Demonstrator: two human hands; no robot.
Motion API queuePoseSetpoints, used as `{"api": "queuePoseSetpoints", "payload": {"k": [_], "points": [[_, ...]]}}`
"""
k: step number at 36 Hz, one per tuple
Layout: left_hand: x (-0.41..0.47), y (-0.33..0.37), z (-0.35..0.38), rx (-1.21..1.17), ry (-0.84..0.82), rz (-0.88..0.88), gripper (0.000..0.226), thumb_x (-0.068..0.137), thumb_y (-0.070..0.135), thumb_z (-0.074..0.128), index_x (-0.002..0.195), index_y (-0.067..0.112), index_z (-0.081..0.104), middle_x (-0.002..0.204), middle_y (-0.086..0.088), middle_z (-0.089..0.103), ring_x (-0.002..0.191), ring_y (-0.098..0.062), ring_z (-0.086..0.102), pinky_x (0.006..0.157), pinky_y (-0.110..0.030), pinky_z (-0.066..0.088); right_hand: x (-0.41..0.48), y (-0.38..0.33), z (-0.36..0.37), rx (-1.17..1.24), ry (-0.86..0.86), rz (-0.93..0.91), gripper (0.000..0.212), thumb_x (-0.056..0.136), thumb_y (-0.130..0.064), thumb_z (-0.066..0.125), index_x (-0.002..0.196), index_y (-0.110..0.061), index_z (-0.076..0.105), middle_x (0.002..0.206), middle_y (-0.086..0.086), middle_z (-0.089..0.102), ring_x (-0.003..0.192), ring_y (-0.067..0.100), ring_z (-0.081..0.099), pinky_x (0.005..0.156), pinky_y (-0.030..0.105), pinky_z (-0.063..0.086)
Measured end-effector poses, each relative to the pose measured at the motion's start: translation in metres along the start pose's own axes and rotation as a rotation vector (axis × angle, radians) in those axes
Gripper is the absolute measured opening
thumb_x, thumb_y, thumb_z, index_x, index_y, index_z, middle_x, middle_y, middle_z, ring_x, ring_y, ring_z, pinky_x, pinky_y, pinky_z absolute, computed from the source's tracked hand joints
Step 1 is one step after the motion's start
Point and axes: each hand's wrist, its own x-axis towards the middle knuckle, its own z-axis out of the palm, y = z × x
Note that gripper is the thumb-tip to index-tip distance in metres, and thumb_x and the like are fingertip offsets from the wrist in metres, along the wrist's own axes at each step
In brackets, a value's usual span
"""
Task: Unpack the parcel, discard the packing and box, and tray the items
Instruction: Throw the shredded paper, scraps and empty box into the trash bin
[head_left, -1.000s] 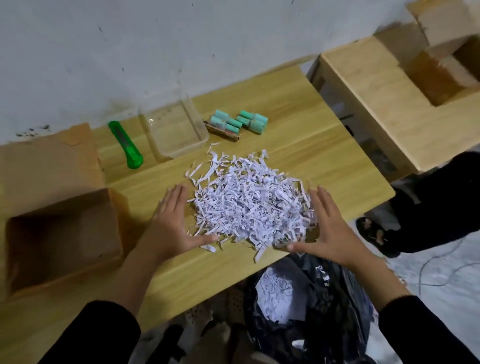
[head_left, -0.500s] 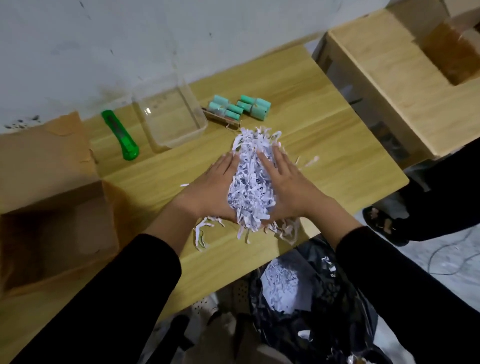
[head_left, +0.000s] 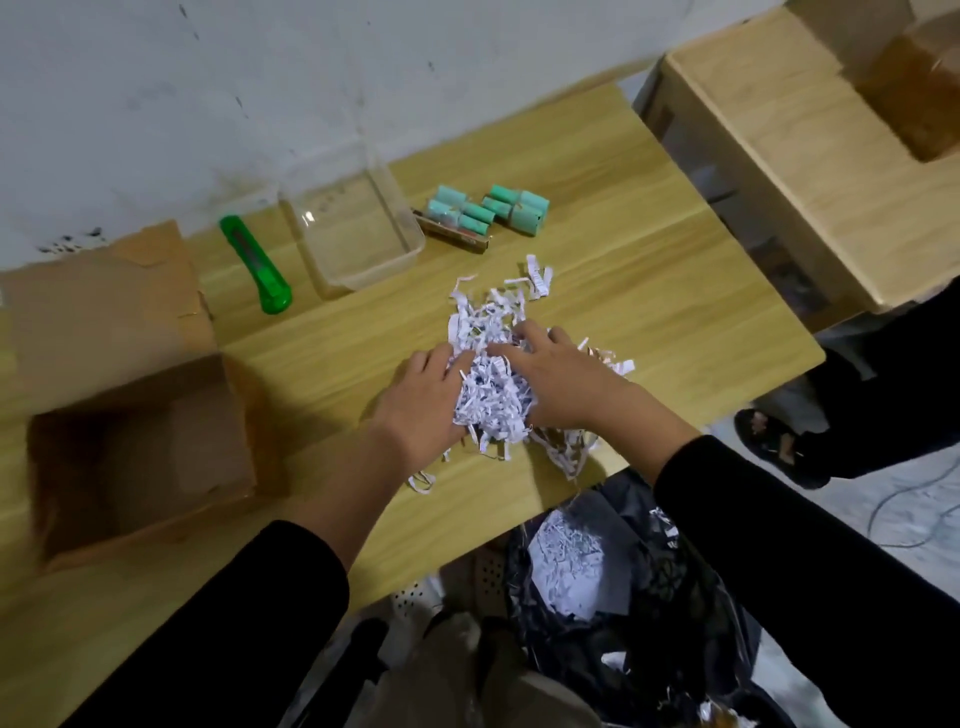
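Note:
A heap of white shredded paper (head_left: 491, 400) lies on the wooden table (head_left: 649, 291), bunched between my two hands. My left hand (head_left: 423, 400) grips it from the left with curled fingers. My right hand (head_left: 558, 382) grips it from the right, fingers dug into the shreds. Loose strips (head_left: 537, 273) trail behind the heap. The open cardboard box (head_left: 140, 447) stands at the left, nothing visible inside. A clear plastic tray (head_left: 358, 228) sits at the back. Teal cylinders (head_left: 488, 210) lie beside it on a brown strip.
A green utility knife (head_left: 254, 265) lies left of the tray. A black bin bag (head_left: 639, 587) with shredded paper in it hangs below the table's near edge. A second wooden table (head_left: 810, 156) stands at the right. Someone's sandalled foot (head_left: 779, 447) is on the floor.
My hands came together from either side of the spread paper and squeezed it into a tight bunch. Their fingers have since curled into it, and the bunch sits closer to the table's near edge.

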Motion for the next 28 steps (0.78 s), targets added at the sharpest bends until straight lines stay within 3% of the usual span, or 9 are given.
{"api": "queuePoseSetpoints", "payload": {"k": [5, 9, 12, 17, 21, 28], "points": [[-0.008, 0.006, 0.005, -0.058, -0.023, -0.019, 0.077, 0.087, 0.021, 0.061, 0.147, 0.013, 0.013, 0.144, -0.010, 0.023, 0.130, -0.030, 0.033, 0.106, -0.038, 0.035, -0.009, -0.007, 0.005, 0.077, -0.050, 0.041, 0.076, 0.076, -0.004, 0.059, 0.141, -0.025, 0.026, 0.145, 0.010, 0.021, 0.119, 0.038, 0.036, 0.088, 0.047, 0.048], [-0.011, 0.009, 0.006, -0.096, -0.051, -0.034, 0.070, 0.087, 0.006, 0.058, 0.145, 0.011, 0.019, 0.142, -0.012, 0.029, 0.116, -0.032, 0.048, 0.086, -0.038, 0.042, -0.015, -0.015, 0.009, 0.085, -0.045, 0.079, 0.074, 0.077, 0.005, 0.055, 0.140, -0.023, 0.028, 0.146, 0.012, 0.022, 0.121, 0.039, 0.037, 0.075, 0.038, 0.043], [-0.012, 0.009, 0.007, -0.099, -0.083, -0.016, 0.068, 0.086, -0.007, 0.046, 0.146, 0.010, 0.019, 0.148, -0.012, 0.027, 0.122, -0.032, 0.047, 0.088, -0.037, 0.042, -0.018, -0.021, 0.011, 0.075, -0.040, 0.092, 0.069, 0.075, 0.007, 0.056, 0.136, -0.018, 0.034, 0.142, 0.016, 0.027, 0.116, 0.042, 0.044, 0.074, 0.040, 0.044], [-0.016, 0.007, 0.005, -0.058, -0.137, 0.036, 0.064, 0.087, -0.007, 0.044, 0.145, 0.009, 0.021, 0.149, -0.013, 0.029, 0.120, -0.033, 0.049, 0.091, -0.038, 0.043, -0.028, -0.030, 0.013, 0.116, -0.033, 0.119, 0.061, 0.073, 0.010, 0.056, 0.128, -0.012, 0.042, 0.134, 0.019, 0.036, 0.107, 0.042, 0.052, 0.073, 0.040, 0.044], [-0.016, 0.009, -0.002, -0.011, -0.142, 0.104, 0.052, 0.084, -0.003, 0.050, 0.133, 0.008, 0.034, 0.127, -0.015, 0.047, 0.100, -0.036, 0.059, 0.073, -0.040, 0.046, -0.040, -0.034, 0.011, 0.151, -0.004, 0.175, 0.063, 0.073, 0.012, 0.050, 0.131, -0.012, 0.042, 0.124, 0.017, 0.041, 0.102, 0.038, 0.055, 0.069, 0.037, 0.045], [-0.008, 0.048, -0.014, -0.032, -0.093, 0.271, 0.050, 0.082, 0.002, 0.051, 0.129, 0.013, 0.038, 0.120, -0.015, 0.050, 0.099, -0.037, 0.060, 0.078, -0.049, 0.052, -0.097, -0.020, 0.003, 0.237, 0.111, 0.330, 0.057, 0.075, 0.008, 0.048, 0.128, -0.012, 0.044, 0.128, 0.017, 0.041, 0.109, 0.038, 0.053, 0.089, 0.046, 0.050]]}}
